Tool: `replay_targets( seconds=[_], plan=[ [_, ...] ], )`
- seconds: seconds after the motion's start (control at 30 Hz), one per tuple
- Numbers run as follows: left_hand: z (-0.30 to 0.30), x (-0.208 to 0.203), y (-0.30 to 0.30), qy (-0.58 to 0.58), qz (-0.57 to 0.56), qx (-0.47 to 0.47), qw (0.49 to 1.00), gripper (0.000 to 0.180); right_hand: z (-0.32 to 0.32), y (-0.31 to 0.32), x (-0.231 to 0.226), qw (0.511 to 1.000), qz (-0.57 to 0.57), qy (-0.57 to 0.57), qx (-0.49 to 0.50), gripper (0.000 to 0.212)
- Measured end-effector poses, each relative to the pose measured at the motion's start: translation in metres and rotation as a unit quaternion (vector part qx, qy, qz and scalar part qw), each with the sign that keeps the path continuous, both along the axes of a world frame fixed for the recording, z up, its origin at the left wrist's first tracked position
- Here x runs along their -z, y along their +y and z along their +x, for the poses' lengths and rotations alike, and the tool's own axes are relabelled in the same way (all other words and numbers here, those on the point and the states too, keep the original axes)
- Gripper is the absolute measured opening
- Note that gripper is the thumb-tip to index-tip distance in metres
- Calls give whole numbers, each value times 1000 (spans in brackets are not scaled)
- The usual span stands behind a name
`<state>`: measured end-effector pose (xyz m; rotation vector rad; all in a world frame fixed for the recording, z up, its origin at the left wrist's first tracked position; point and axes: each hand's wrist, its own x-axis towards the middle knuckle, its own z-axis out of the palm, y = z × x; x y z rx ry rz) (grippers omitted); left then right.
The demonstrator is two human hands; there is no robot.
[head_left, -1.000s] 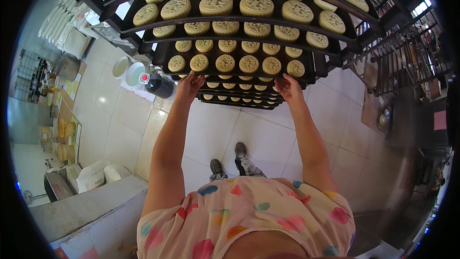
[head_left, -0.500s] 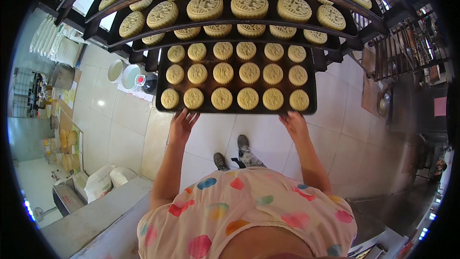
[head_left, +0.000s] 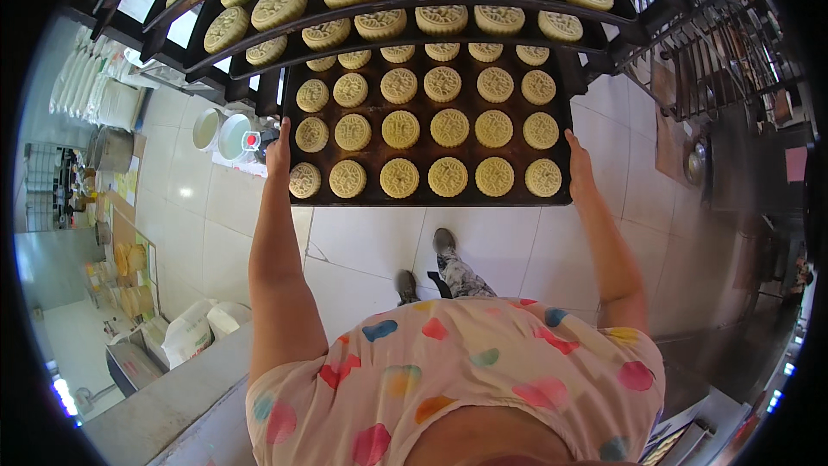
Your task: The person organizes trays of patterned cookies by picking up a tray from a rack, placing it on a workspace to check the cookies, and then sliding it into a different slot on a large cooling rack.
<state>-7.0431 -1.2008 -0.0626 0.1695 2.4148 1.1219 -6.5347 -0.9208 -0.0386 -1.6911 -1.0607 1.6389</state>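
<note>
A dark baking tray point(head_left: 423, 200) juts out from a rack in front of me. Rows of round, pale mooncakes point(head_left: 449, 128) with pressed patterns stand on it, spaced apart. My left hand point(head_left: 279, 154) grips the tray's left side, fingers along the edge and partly hidden. On the opposite side, my right hand point(head_left: 580, 164) holds the right edge, its fingers reaching toward the rack. The tray's far end lies beneath the upper trays.
More loaded trays point(head_left: 379, 7) sit on the dark rack point(head_left: 595, 56) above. White and pale-green buckets point(head_left: 234, 136) stand on the tiled floor at left. Another metal rack point(head_left: 733, 69) is at far right. White sacks point(head_left: 188, 332) lie behind a ledge at lower left.
My hands have moved from the tray's front edge to its left and right sides. More of the tray now shows from under the upper trays, with another row of mooncakes in view.
</note>
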Motion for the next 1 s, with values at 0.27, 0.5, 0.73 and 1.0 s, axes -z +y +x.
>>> replay_targets(
  seconds=[0.27, 0.5, 0.73, 1.0],
  plan=[
    [117, -6, -130, -5, 68, -33, 997, 80, 91, -112, 37, 998, 55, 17, 34, 59],
    [167, 8, -239, -94, 106, -31, 989, 74, 170, -266, 44, 994, 42, -17, 103, 68],
    [151, 52, -240, -149, 154, 12, 977, 66, 173, -352, 45, 961, 130, -118, 215, 71],
    [97, 52, -138, -219, 231, 194, 928, 67, 158, -446, 72, 903, 80, -173, 384, 77]
  ],
)
